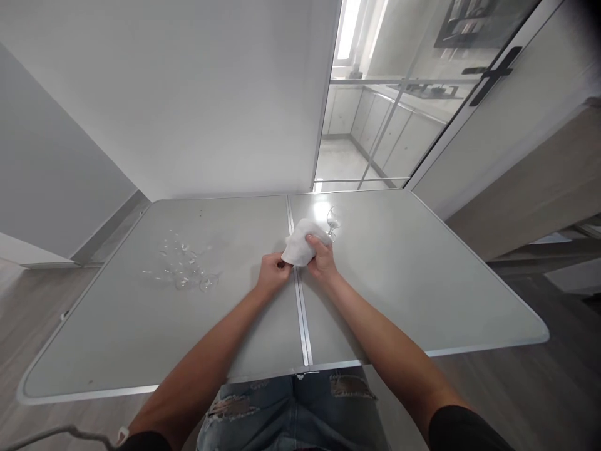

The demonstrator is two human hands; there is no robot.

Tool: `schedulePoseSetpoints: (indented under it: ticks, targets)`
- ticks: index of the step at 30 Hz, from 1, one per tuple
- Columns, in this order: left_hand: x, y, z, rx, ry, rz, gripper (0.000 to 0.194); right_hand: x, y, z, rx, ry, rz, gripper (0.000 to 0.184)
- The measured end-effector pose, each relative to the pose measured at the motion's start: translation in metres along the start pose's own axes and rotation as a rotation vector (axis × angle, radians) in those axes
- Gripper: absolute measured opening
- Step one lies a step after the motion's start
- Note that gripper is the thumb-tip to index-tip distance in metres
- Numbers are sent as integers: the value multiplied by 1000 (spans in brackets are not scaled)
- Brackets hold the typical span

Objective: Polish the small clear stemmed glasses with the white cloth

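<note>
My right hand (322, 260) is closed around a bunched white cloth (300, 243), the thumb pressing on its upper side. Close beside it, my left hand (273, 274) has its fingers curled in at the cloth's lower left corner. Whatever the left fingers grip is hidden by the hand and the cloth. Just beyond the right hand, a clear stemmed glass (333, 217) stands upright on the table. Over on the left half, several clear glasses (188, 269) sit in a cluster, their outlines faint against the pale surface.
The pale folding table (399, 282) has a metal seam (300, 313) running down its middle. A white wall (225, 100) rises at its far edge. Right of that is a glazed door with a dark handle (495, 75). A grey cable (56, 431) shows at lower left.
</note>
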State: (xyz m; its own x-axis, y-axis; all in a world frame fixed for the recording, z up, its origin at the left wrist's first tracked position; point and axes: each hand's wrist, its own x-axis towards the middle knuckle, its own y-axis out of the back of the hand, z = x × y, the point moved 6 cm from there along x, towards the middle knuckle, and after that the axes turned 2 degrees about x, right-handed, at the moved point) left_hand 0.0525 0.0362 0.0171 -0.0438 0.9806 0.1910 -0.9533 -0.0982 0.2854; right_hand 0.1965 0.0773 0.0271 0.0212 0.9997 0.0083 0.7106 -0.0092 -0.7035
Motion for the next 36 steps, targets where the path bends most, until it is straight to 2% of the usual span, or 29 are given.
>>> schedulePoseSetpoints:
  ticks: [2,4,6,10,12,14,16,18,22,24,25,27,30,33,36]
  targets:
    - [-2,4,9,100,-122,83,25,1,1,2,4,-6,27,27]
    - [-1,5,7,95,-96,73,24,1,1,4,6,-17,20,27]
    - [2,1,-5,-31,60,-33,22,1,1,5,-2,-30,-13,28]
    - [2,-11,-24,-541,401,-319,18,-4,-6,2,-3,-53,-166,30]
    - [0,-14,-26,-708,515,-407,16,-8,-10,-1,6,-53,-247,33]
    - [-2,-15,-27,-754,583,-459,13,-11,-11,-3,10,-65,-292,38]
    - [-3,-15,-25,-720,565,-455,12,-11,-11,-3,26,-81,-304,42]
    - [-2,-13,-21,-597,451,-371,11,-9,-10,-2,54,-83,-284,42]
    - [0,2,2,-82,24,-31,17,-4,-6,2,73,-69,-129,34]
    - [-2,6,15,119,-151,70,21,-3,-4,4,61,-62,-35,28]
    - [-3,7,17,172,-197,92,24,-3,-4,5,59,-57,1,27]
    - [-1,8,16,198,-201,85,27,-2,-1,8,70,-60,50,27]
    - [4,6,1,76,-66,-31,31,-1,2,11,125,-92,66,28]
    - [7,-1,-14,-189,123,-233,27,-3,0,11,169,-161,-5,26]
    - [4,-7,-14,-450,237,-398,25,-8,-8,7,56,-217,-125,34]
